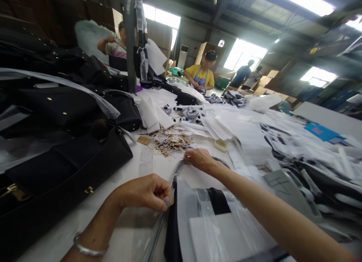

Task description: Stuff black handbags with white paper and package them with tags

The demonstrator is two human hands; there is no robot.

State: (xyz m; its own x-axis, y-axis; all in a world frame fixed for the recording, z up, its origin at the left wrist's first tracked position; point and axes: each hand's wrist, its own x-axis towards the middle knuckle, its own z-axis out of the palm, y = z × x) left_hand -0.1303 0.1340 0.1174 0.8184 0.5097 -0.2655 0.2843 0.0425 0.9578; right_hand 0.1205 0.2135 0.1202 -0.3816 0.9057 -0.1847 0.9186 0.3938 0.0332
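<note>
My left hand [151,193], with a silver bangle at the wrist, is closed in a pinch on shiny clear plastic film [177,171]. My right hand [200,159] pinches the same film farther up, so a gathered length runs between both hands. Just right of my left hand lies a black bag [172,231], its upper face covered by a white sheet [185,213] and clear plastic. A black band [218,201] crosses under that plastic. My right forearm reaches over the bag. Beyond the hands sits a pile of brown tags with white strings [171,139].
Black bags with gold fittings [65,113] are heaped on the left beside a grey post [130,43]. White sheets [234,130] cover the table's far part. A grey board [283,184] and wrapped straps lie right. Co-workers, one in a yellow shirt [209,77], are beyond.
</note>
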